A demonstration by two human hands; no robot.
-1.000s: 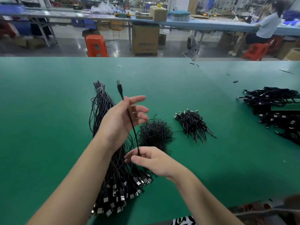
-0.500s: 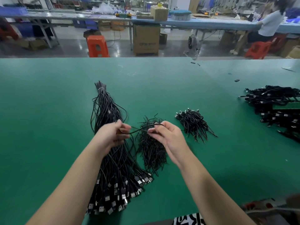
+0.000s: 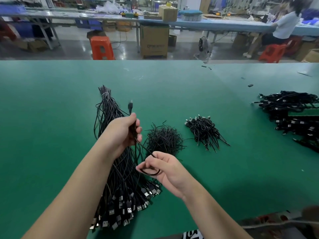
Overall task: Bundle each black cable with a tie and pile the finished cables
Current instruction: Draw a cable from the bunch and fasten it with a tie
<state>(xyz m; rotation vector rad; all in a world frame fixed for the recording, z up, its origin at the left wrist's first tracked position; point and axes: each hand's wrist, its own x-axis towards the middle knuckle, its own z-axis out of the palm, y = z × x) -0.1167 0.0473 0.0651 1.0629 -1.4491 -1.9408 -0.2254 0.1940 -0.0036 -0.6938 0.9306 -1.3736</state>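
Mid-fold on one black cable (image 3: 138,144), held above the green table (image 3: 51,118) at centre, over the long bundle of loose cables (image 3: 120,169). Left hand (image 3: 123,133) closed around the gathered strands, small plug (image 3: 130,106) poking out past the fingers toward the far side. Right hand (image 3: 165,168) curled narrow, thumb and forefinger pinching the turn of a loop (image 3: 149,171) at the near end. Long axis running far-to-near, leaning slightly right toward the near end; plug end pointing away, looped end pointing toward the body.

Judging by this, coiling step not finished, no tie on it yet. Next move probably: bring the loop up into the left fist to shorten the hank, then free the right hand for one strand from the tie heap (image 3: 163,139) just right of the hands. Finished pile (image 3: 204,131) farther right, well apart; a larger heap (image 3: 293,116) at the far right edge.
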